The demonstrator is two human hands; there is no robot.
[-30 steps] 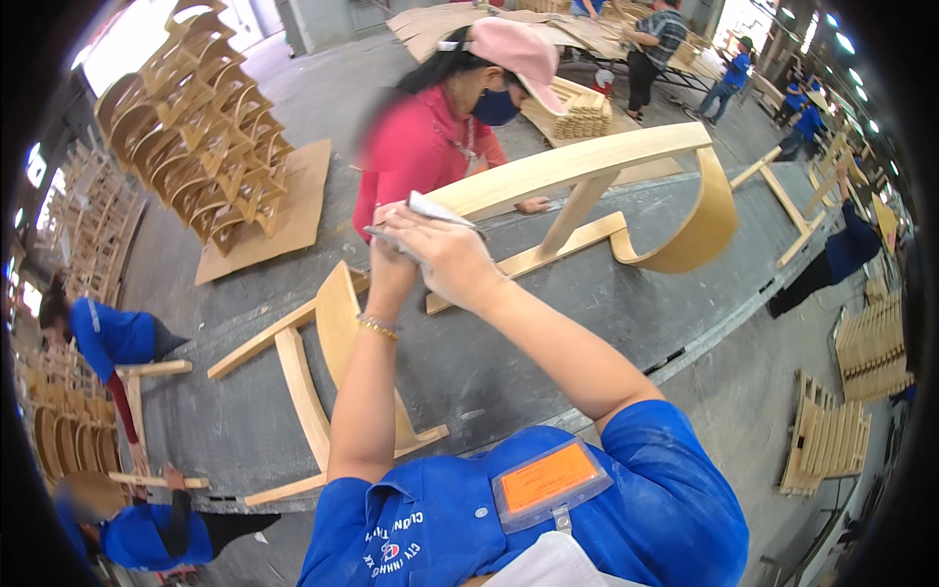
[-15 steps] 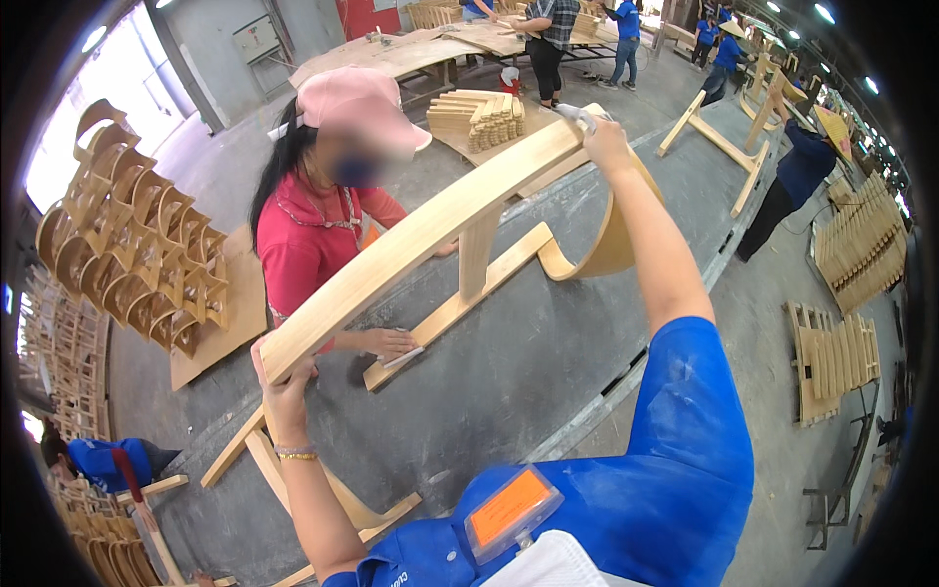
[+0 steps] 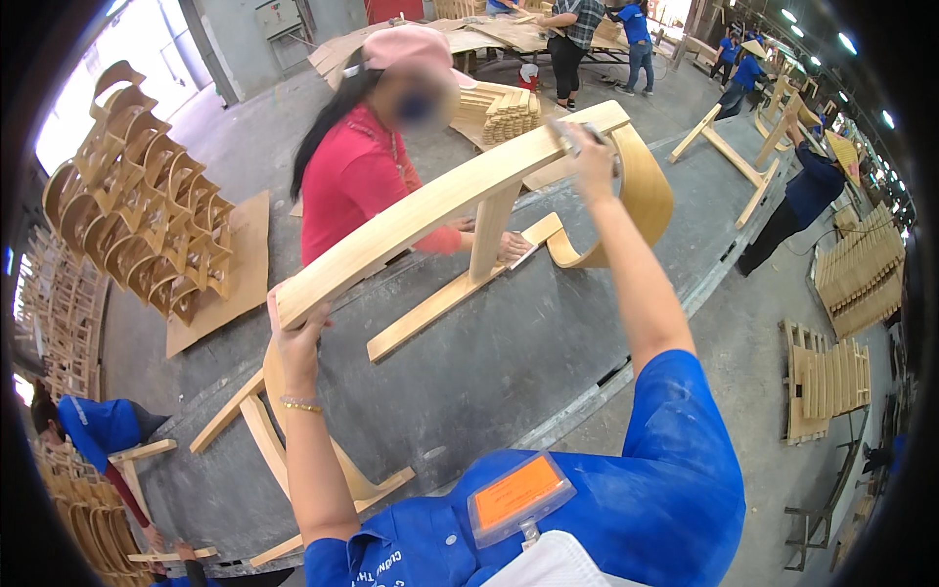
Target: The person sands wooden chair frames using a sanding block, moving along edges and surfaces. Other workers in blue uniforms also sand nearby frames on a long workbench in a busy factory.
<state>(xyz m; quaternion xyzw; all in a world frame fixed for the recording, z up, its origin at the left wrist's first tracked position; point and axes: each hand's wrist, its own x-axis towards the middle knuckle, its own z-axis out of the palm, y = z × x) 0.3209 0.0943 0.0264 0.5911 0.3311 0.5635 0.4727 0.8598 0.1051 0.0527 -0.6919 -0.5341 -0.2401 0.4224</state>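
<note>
Nearest, an orange card in a clear plastic sleeve [image 3: 521, 497] lies against the wearer's blue shirt [image 3: 646, 460]. Beyond, at left on the flat, dark grey worktop [image 3: 469, 401], is a pale second wooden frame of straight and curved members [image 3: 264, 440]. Across the middle of the worktop stands the pale wooden workpiece [image 3: 430, 217], with a bowed top rail, straight lower rail, upright and bent end piece. The left hand [image 3: 296, 340] has its grip closed round the top rail's left end; the grip of the right hand [image 3: 595, 171] clasps a thin grey pad [image 3: 563, 137] at the rail's right end. Opposite, a co-worker in a pink top and cap [image 3: 347, 201] rests one hand [image 3: 513, 247] on the lower rail. Farther back, a pile of pale wooden slats [image 3: 512, 115] is visible.
</note>
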